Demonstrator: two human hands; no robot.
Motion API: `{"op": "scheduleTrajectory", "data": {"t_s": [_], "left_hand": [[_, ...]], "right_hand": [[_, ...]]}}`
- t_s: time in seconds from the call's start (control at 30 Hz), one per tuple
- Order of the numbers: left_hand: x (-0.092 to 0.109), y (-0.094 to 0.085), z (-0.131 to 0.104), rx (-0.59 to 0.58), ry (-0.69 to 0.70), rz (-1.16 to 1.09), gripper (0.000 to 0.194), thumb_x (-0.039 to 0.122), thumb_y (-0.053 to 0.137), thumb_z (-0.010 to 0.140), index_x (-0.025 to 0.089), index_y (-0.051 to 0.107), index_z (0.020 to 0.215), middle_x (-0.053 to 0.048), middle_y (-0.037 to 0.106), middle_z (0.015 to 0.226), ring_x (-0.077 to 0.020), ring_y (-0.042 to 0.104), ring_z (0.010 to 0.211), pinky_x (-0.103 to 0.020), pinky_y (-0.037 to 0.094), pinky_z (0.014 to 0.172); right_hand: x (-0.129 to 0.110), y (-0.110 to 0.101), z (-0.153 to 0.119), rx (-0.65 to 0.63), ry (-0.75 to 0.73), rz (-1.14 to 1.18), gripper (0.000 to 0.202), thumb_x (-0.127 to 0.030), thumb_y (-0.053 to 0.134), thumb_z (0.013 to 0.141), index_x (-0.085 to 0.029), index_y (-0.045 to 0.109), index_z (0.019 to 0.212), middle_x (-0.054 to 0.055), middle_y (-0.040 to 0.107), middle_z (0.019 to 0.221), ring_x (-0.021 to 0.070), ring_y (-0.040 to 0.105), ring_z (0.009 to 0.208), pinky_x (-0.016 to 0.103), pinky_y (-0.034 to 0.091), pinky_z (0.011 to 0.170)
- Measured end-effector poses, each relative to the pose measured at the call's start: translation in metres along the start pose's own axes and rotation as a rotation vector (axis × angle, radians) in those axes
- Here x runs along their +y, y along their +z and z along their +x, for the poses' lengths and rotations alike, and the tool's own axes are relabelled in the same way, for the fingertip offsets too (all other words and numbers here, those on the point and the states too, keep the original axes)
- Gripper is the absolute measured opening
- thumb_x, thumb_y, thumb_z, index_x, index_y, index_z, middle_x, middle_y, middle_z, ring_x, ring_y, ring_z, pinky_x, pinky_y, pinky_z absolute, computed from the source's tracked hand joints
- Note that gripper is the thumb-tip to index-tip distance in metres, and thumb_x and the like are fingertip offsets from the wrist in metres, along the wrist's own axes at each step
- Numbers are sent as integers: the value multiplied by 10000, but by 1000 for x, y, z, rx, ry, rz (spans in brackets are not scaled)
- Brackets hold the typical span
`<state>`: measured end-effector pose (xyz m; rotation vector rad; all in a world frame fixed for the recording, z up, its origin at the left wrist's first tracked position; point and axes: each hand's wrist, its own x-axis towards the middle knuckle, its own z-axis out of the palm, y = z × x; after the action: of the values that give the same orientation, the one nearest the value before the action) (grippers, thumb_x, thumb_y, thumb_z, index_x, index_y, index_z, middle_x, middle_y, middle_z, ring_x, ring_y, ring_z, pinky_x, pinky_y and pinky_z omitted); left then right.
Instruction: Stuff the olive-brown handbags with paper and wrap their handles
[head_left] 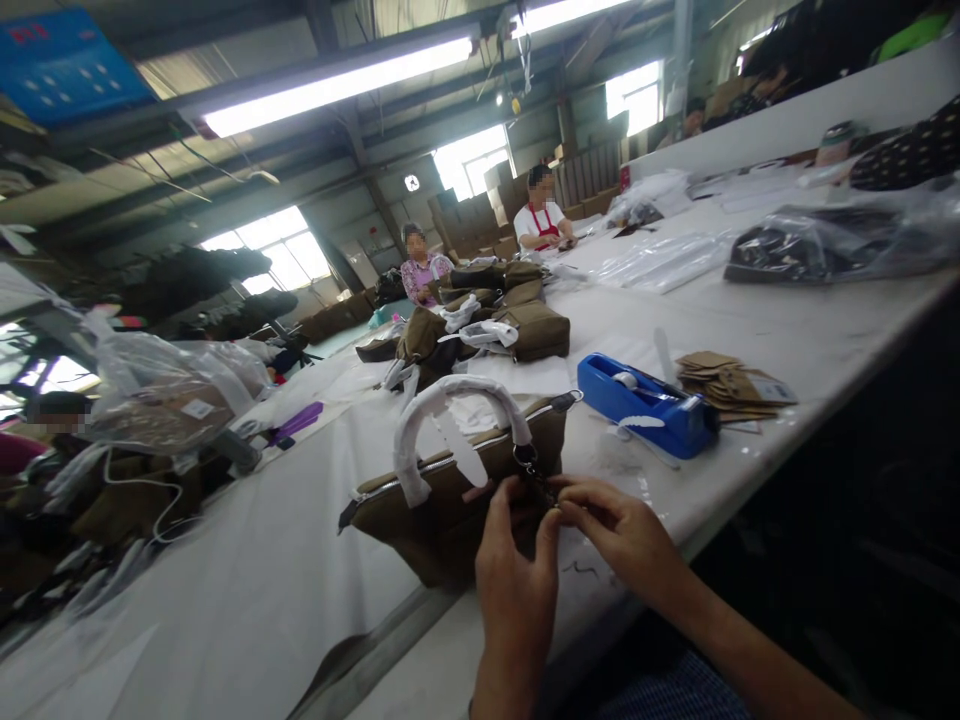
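An olive-brown handbag (450,510) stands on the white table in front of me, its handles (409,450) wrapped in white material. A silver zipper runs along its top, and a white tag (465,455) hangs by the handles. From the handle's right base a dark metal clasp or chain (528,462) hangs down. My left hand (517,560) is at the bag's near side, thumb and fingers pinched around the lower end of this hanging piece. Meeting it there, the fingertips of my right hand (607,515) pinch the same spot. The exact part between the fingertips is too small to make out.
To the right stand a blue tape dispenser (645,405) and a stack of brown cards (727,385). Beyond the bag lies a pile of similar bags (532,325). Plastic-wrapped goods (817,245) rest farther right. Two people (541,218) work at the far end.
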<state>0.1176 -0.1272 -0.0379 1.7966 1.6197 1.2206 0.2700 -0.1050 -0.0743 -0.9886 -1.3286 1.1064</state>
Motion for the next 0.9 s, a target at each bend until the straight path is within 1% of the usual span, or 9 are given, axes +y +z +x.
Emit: {"op": "scheduleTrajectory", "data": {"t_s": [0.07, 0.17, 0.3, 0.43, 0.57, 0.67, 0.73, 0.83, 0.9], "left_hand": [[-1, 3, 1, 14, -29, -24, 502, 392, 648, 941, 192, 507, 1379, -130, 689, 1270, -236, 728, 1055, -388, 598, 940], [-1, 4, 4, 46, -31, 32, 508, 392, 661, 924, 180, 528, 1367, -135, 715, 1219, -252, 739, 1026, -412, 607, 922], [4, 3, 6, 104, 47, 196, 575, 432, 732, 858, 184, 570, 1351, -151, 700, 1276, -312, 686, 1175, -472, 571, 999], [13, 0, 9, 93, 92, 329, 491, 361, 669, 881, 186, 593, 1334, -146, 714, 1253, -313, 697, 1156, -472, 591, 969], [16, -17, 16, -10, 177, 400, 437, 211, 602, 862, 200, 644, 1297, -119, 744, 1220, -287, 728, 1100, -407, 620, 914], [16, -39, 26, -50, 233, 442, 348, 201, 535, 920, 200, 704, 1224, -115, 778, 1142, -280, 760, 1021, -389, 629, 874], [19, -54, 36, -42, 228, 445, 301, 243, 510, 963, 197, 729, 1164, -111, 800, 1040, -285, 776, 948, -404, 630, 848], [25, -67, 55, -27, 235, 416, 237, 262, 545, 957, 201, 742, 1073, -85, 804, 906, -277, 780, 832, -393, 636, 755], [27, -68, 70, 5, 243, 358, 202, 249, 597, 923, 200, 736, 1062, -77, 799, 886, -267, 776, 792, -384, 637, 713]], "right_hand": [[2, 1, 1, 27, -32, -24, 251, -457, 656, 930, -225, 753, 939, 91, 678, 1285, 259, 627, 1203, 386, 507, 1048], [2, 4, 0, 12, 28, 99, 296, -499, 643, 935, -213, 719, 915, 102, 658, 1322, 267, 632, 1199, 393, 505, 1052], [4, 4, -1, -44, 94, 309, 333, -542, 671, 906, -209, 671, 904, 102, 676, 1298, 264, 671, 1126, 391, 541, 1013], [1, -2, 4, -71, 63, 267, 328, -536, 643, 929, -210, 677, 914, 104, 701, 1236, 259, 674, 1108, 377, 547, 990], [-20, -8, 23, -12, -130, 119, 268, -463, 591, 978, -219, 664, 896, 83, 615, 1393, 241, 614, 1225, 345, 501, 1042], [-40, -9, 44, -68, -257, 52, 234, -415, 558, 1001, -222, 640, 898, 69, 619, 1395, 236, 560, 1309, 351, 432, 1115], [-47, -8, 58, -103, -269, 40, 242, -423, 540, 1009, -221, 631, 914, 68, 682, 1278, 229, 609, 1231, 353, 459, 1077], [-49, -5, 73, -112, -216, 130, 286, -483, 545, 996, -214, 634, 953, 52, 731, 1057, 207, 690, 978, 345, 555, 917], [-48, -3, 78, -127, -190, 180, 304, -499, 578, 974, -206, 645, 932, 61, 727, 1116, 203, 700, 936, 335, 578, 857]]}}
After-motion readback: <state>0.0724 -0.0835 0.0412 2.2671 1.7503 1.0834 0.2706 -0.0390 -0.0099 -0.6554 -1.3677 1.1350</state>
